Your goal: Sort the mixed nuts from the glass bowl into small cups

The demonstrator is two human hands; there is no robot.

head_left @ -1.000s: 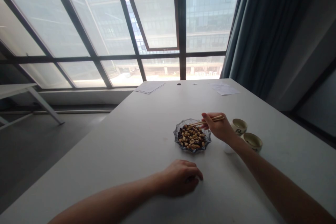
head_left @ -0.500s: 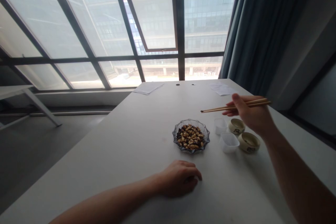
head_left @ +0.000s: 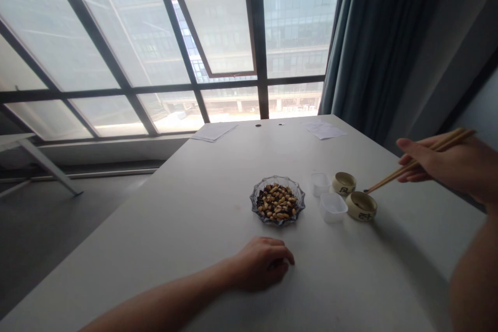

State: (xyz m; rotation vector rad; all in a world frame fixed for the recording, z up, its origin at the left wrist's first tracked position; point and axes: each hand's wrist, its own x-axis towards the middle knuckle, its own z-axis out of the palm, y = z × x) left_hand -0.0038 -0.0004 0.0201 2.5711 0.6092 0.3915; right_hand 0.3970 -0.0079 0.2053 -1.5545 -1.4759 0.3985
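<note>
1. While the right hand (head_left: 443, 161) is closed around a pair of chopsticks (head_left: 392, 174), the left hand (head_left: 266, 263) lies on the surface (head_left: 202, 233) with loosely bent fingers, the thumb a little apart from them; I see nothing held there, although its palm is hidden.
2. The chopsticks slope downward, and at their tips is a small dark piece (head_left: 365, 191), close to the rim of the front ceramic bowl (head_left: 356, 211). Whether it touches this rim, I cannot tell.
3. The chopsticks look wooden, so I judge them light and stiff. The hold is on their upper part, which should leave the tips free to move.
4. The dark piece is probably very light, dry and perhaps brittle; a gentle pinch across its middle would suit it better than a strong squeeze.
5. The peanuts (head_left: 278, 201) in the glass bowl (head_left: 277, 222) are likely hard, smooth and rather slippery, so the tips should meet each one on opposite sides.
6. The glass bowl seems heavier and breakable. Beside the front ceramic bowl stands a clear plastic container (head_left: 330, 216), surely light and easy to push.
</note>
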